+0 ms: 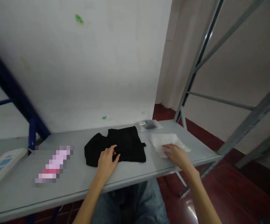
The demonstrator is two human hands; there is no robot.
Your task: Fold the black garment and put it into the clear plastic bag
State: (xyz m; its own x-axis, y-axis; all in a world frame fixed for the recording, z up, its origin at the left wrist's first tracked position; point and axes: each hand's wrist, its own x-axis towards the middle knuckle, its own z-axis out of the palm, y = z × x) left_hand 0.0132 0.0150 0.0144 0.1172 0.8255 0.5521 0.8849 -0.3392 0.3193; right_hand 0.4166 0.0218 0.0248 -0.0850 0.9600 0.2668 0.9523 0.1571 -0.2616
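Note:
A piece of folded black cloth, perhaps a garment, lies on the grey table. My left hand rests on the cloth's front part, its fingers apart and slightly bent. To the right is a flat stack of whitish, see-through sheets or bags. My right hand touches this stack with its fingertips, fingers stretched and not closed round it. Behind the stack lies a clear plastic packet with dark contents and a white label.
The grey table runs along a white wall. At left are a blurred-out pink item and a white object with blue panels. A blue metal post stands left, a grey metal frame right.

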